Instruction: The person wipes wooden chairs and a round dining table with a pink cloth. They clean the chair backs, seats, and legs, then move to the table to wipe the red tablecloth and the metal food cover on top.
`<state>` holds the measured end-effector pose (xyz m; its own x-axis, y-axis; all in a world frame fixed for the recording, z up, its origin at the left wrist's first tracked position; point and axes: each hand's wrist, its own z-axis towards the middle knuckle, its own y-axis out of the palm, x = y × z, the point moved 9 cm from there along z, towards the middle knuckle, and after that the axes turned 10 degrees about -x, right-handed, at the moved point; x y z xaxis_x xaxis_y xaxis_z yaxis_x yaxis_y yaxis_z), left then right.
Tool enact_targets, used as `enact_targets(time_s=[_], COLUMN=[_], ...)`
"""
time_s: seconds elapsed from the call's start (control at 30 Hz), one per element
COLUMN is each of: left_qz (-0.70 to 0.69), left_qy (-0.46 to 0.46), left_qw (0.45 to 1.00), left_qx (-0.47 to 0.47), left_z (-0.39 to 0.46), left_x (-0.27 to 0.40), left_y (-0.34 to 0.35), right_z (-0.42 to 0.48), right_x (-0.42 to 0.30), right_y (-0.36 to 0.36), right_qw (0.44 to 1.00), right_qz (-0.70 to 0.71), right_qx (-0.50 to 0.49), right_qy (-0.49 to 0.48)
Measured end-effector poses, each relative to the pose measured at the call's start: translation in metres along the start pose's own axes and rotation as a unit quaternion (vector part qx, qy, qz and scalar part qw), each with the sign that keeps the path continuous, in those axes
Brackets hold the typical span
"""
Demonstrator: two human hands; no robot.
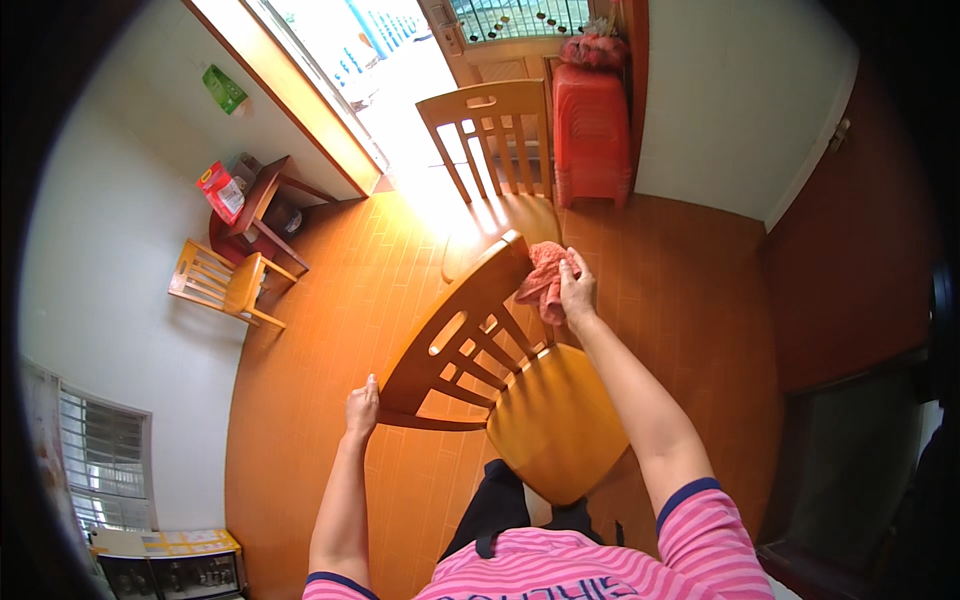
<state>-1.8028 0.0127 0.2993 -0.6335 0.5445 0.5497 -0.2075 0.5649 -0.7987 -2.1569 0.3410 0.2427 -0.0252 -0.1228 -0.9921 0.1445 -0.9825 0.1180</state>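
Note:
A wooden chair (555,420) with a slatted backrest stands right before me, its seat close to my legs. My left hand (363,406) grips the left end of the backrest's top rail, the thumb lying at its edge. At the rail's other end, my right hand (577,289) holds a crumpled coral-red cloth (546,281) against or right beside the wood. The fingers of that hand are partly hidden by the cloth. Just beyond is a second wooden chair (491,101), its back towards the doorway, its seat partly covered by the nearer chair's top rail.
Stacked red plastic stools (592,135) stand by the open wooden door (502,64). Along the left wall are a small wooden chair (244,283) and a dark table (259,196) bearing a red bag (220,191). A low cabinet (169,562) stands at the lower left.

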Motion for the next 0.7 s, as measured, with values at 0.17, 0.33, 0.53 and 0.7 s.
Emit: enact_targets(time_s=[0.17,0.33,0.53,0.7], left_qz=[0.030,0.018,-0.069,-0.126], left_qy=[-0.046,-0.019,0.185,0.227], left_qw=[0.997,0.972,0.948,0.939], left_qx=[-0.054,-0.233,-0.248,-0.226], left_z=[0.014,0.034,0.072,0.080], left_x=[-0.076,0.000,0.080,0.065], left_y=[-0.022,0.004,0.040,0.035], right_z=[-0.086,-0.144,-0.166,-0.145], right_x=[0.017,-0.012,0.022,0.025], right_y=[0.066,0.145,0.223,0.256], right_qw=[0.997,0.980,0.909,0.834], right_qz=[0.000,-0.102,-0.345,-0.435], right_qx=[-0.074,-0.124,-0.149,-0.327], right_qy=[0.011,-0.115,-0.181,0.094])
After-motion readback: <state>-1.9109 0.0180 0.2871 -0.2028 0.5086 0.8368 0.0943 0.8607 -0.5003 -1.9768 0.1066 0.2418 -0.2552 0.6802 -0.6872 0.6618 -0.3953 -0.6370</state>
